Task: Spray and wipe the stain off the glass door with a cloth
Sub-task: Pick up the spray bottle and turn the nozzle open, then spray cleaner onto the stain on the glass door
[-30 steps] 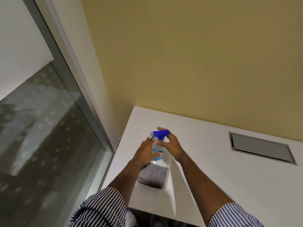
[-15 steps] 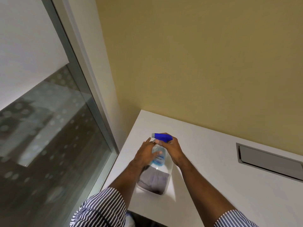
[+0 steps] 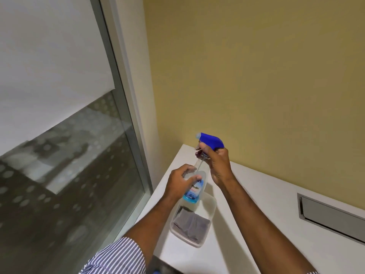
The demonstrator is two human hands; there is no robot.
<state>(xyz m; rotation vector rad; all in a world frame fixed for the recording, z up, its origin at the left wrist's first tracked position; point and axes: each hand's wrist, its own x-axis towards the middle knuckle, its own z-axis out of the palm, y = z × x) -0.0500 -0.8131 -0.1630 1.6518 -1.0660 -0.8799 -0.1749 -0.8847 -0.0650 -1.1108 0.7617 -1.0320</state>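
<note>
The spray bottle (image 3: pixel 194 187) has a clear plastic body and a glossy blue plastic trigger head (image 3: pixel 211 142). The cloth (image 3: pixel 190 225) is grey, matt, soft-looking fabric. The tray (image 3: pixel 210 214) is white, smooth plastic. The counter (image 3: pixel 256 194) is white, smooth and matt. The glass door (image 3: pixel 69 175) is reflective, with a brushed metal frame (image 3: pixel 126 115). The wall (image 3: pixel 256 76) is matt yellow paint.

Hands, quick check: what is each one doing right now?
Left hand: grips the body of the spray bottle.
Right hand: grips the bottle's neck under the blue trigger head.
</note>
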